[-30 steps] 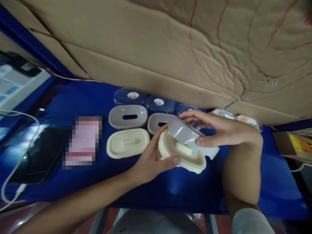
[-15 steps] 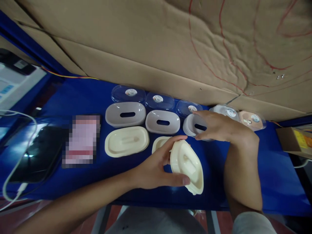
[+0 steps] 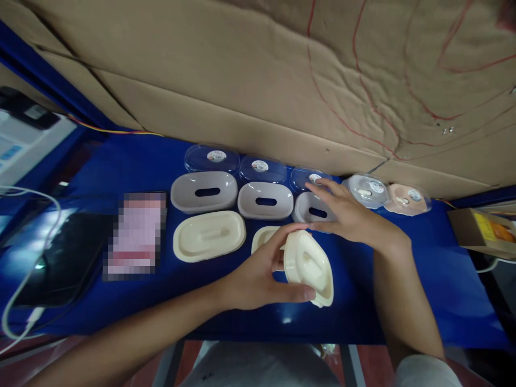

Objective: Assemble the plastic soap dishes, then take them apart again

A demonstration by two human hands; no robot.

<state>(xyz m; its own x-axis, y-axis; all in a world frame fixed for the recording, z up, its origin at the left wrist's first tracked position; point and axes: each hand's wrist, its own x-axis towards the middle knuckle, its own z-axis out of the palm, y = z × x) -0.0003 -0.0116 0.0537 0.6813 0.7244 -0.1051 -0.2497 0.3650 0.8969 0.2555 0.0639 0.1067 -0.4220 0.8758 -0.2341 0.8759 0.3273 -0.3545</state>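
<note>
My left hand [image 3: 262, 274] is closed on a cream oval plastic tray [image 3: 308, 263], held tilted above the table with the thumb along its near side. A second cream tray [image 3: 262, 236] lies partly hidden behind that hand; another cream tray [image 3: 209, 235] lies flat farther left. My right hand [image 3: 342, 212] is over a grey oval dish [image 3: 308, 203] with a slot in its bottom. Its fingers are spread, and whether they touch the dish is unclear. Two more grey slotted dishes, one in the middle [image 3: 266, 191] and one at left [image 3: 185, 192], stand in the same row.
Clear lids with round labels, at left [image 3: 197, 158], middle [image 3: 252, 171] and right [image 3: 300, 180], line the cardboard wall [image 3: 226, 80]. Lidded grey [image 3: 363, 199] and peach [image 3: 397, 200] boxes are rightward. A phone [image 3: 137, 231] and a black tablet-like device [image 3: 64, 258] lie left.
The right-hand grey dish has shifted slightly left, closer to its neighbour. My right hand has moved left and its fingers have spread from the dish. My left hand still holds the cream tray.
</note>
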